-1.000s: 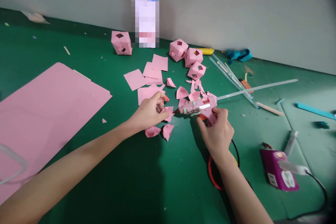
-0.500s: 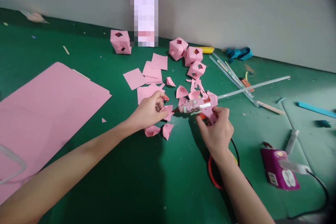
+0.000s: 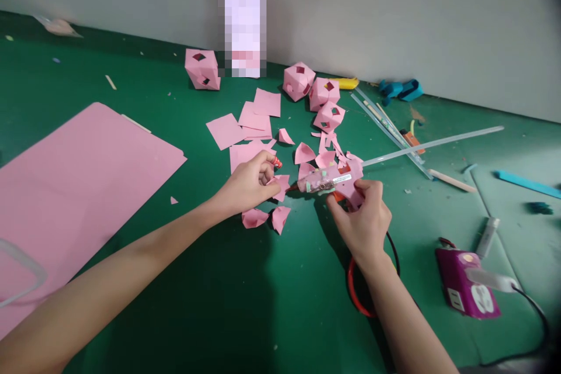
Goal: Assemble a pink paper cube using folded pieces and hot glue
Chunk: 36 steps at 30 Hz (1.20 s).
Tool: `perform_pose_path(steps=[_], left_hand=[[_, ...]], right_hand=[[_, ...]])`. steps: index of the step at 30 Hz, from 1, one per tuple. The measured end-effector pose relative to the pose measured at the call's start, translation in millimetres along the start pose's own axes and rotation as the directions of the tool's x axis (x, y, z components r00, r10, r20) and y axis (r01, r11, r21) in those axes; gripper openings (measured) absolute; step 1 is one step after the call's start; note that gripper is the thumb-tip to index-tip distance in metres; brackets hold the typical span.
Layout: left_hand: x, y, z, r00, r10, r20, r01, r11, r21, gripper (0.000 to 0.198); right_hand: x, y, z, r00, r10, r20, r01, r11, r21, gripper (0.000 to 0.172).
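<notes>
My left hand (image 3: 252, 184) pinches a small pink paper piece (image 3: 281, 188) between thumb and fingers, at the centre. A red band shows at one fingertip. My right hand (image 3: 366, 216) is wrapped round the handle of a pink glue gun (image 3: 333, 181), whose nozzle points left, at the paper piece's right edge. A long clear glue stick (image 3: 433, 145) sticks out of the gun's back. Just below my left hand lie two folded pink pieces, one (image 3: 255, 218) beside the other (image 3: 280, 219). More curved pink pieces (image 3: 304, 153) lie above the gun.
Pink paper squares (image 3: 224, 131) and several faceted pink paper shapes (image 3: 298, 81) stand farther back. A large pink sheet (image 3: 87, 187) covers the left. A purple box (image 3: 467, 283) with a cable sits at right. A pixelated upright panel (image 3: 242, 26) leans at the wall.
The glue gun has shifted slightly, its nozzle a little lower and left, and the back end of its glue stick reaches farther right. My left hand has barely moved.
</notes>
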State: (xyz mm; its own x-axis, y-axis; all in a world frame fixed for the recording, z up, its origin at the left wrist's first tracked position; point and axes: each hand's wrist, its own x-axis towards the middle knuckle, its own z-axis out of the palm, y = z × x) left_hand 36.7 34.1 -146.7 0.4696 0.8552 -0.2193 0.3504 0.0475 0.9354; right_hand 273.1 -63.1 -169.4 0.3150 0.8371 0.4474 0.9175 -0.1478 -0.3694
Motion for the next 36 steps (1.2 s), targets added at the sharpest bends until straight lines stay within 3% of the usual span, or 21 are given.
perform_pose_path(steps=[15, 36], left_hand=[[3.1, -4.3, -0.8, 1.000, -0.017, 0.015, 0.019, 0.988, -0.150, 0.037], [2.6, -3.4, -1.6, 1.000, -0.023, -0.002, 0.022, 0.991, -0.130, 0.038]], right_hand=[[0.7, -1.3, 1.4, 1.000, -0.019, -0.002, 0.019, 1.000, -0.024, 0.038], [3.0, -6.2, -1.8, 0.998, 0.033, 0.051, -0.031, 0.999, -0.029, 0.037]])
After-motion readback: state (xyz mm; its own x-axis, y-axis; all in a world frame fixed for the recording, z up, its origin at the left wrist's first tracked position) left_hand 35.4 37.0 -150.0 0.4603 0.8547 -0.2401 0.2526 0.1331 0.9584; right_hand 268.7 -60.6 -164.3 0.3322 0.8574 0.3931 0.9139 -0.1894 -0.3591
